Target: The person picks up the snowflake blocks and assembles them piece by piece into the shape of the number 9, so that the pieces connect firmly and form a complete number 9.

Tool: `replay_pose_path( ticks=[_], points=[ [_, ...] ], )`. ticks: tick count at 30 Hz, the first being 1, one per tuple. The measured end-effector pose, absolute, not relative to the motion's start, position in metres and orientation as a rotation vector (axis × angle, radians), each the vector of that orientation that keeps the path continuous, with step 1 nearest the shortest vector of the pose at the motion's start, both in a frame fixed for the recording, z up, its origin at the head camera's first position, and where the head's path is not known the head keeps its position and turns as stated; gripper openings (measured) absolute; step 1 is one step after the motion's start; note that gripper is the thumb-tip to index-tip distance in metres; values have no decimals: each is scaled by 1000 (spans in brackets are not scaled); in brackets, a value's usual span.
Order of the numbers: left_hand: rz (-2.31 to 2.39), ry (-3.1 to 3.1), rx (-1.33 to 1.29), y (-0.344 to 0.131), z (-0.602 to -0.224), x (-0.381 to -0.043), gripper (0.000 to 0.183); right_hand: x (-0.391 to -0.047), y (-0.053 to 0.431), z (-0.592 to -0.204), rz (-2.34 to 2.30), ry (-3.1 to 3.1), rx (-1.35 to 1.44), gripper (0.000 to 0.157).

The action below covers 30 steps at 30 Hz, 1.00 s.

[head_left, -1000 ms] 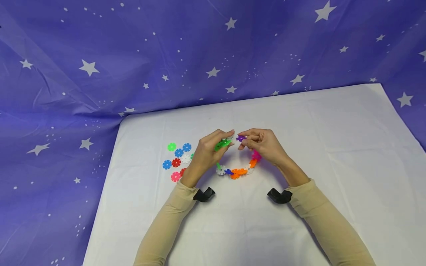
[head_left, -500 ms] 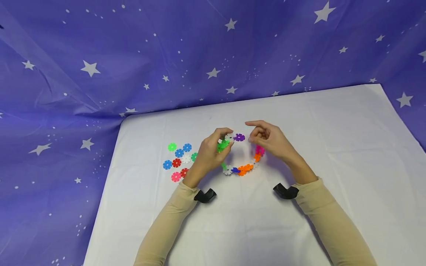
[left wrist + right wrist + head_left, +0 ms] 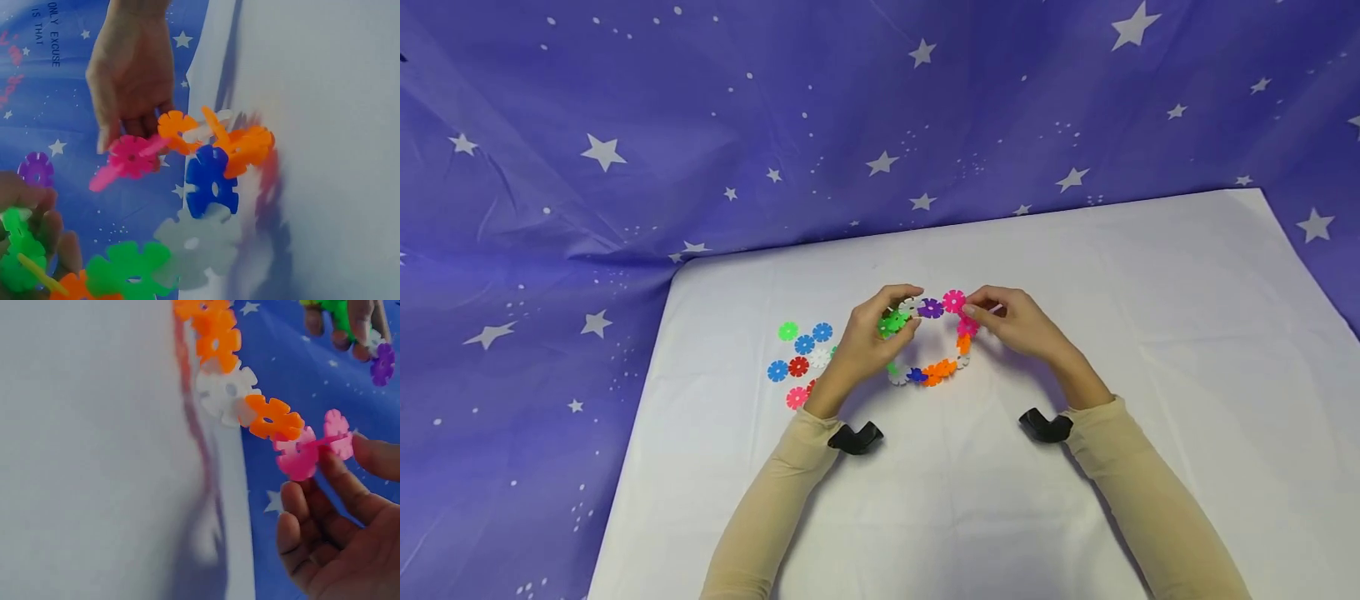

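Observation:
A curved chain of interlocking snowflake discs hangs between the hands in the head view. My left hand (image 3: pixel 868 337) pinches its green and white end, where a purple disc (image 3: pixel 932 308) sticks out past the white disc (image 3: pixel 912 306). With thumb and fingertips, my right hand (image 3: pixel 1018 321) pinches the pink disc (image 3: pixel 953 301) at the other end. The right wrist view shows the purple disc (image 3: pixel 382 364) apart from the pink ones (image 3: pixel 297 456). Orange discs (image 3: pixel 938 372) and a dark blue disc (image 3: pixel 917 375) make up the chain's lower part. The left palm partly hides the green discs.
Several loose discs, among them a blue one (image 3: pixel 778 371), a red one (image 3: pixel 798 367) and a pink one (image 3: pixel 797 398), lie left of the left hand on the white tablecloth (image 3: pixel 970 517). A purple star-patterned curtain (image 3: pixel 820 108) rises behind the table.
The right hand has let go of the purple disc, drawn back to the right, and now pinches the pink end disc beside it. The left hand keeps its hold, shifting only slightly.

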<state>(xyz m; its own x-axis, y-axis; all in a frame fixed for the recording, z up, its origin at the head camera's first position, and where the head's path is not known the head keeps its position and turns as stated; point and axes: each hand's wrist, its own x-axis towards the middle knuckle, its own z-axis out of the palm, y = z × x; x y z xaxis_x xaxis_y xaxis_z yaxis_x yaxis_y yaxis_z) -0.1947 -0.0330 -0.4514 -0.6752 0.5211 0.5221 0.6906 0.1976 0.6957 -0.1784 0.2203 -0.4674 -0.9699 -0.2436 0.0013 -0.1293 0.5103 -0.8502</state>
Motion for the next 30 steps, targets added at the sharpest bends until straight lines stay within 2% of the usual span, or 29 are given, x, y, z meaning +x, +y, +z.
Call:
replay_pose_path(
  ticks=[10, 15, 23, 30],
  points=[
    [-1586, -2309, -1155, -32, -453, -199, 36, -173, 215, -456, -1715, 2556, -402, 12],
    [-1647, -2341, -1168, -32, -453, -198, 39, -170, 212, -450, -1722, 2551, -492, 10],
    [-1681, -2365, -1096, -33, -451, -197, 31, -168, 210, -448, -1718, 2553, -555, 8],
    [-1661, -2383, -1101, -34, -452, -197, 32, -167, 209, -448, -1718, 2566, -623, 6]
  ],
)
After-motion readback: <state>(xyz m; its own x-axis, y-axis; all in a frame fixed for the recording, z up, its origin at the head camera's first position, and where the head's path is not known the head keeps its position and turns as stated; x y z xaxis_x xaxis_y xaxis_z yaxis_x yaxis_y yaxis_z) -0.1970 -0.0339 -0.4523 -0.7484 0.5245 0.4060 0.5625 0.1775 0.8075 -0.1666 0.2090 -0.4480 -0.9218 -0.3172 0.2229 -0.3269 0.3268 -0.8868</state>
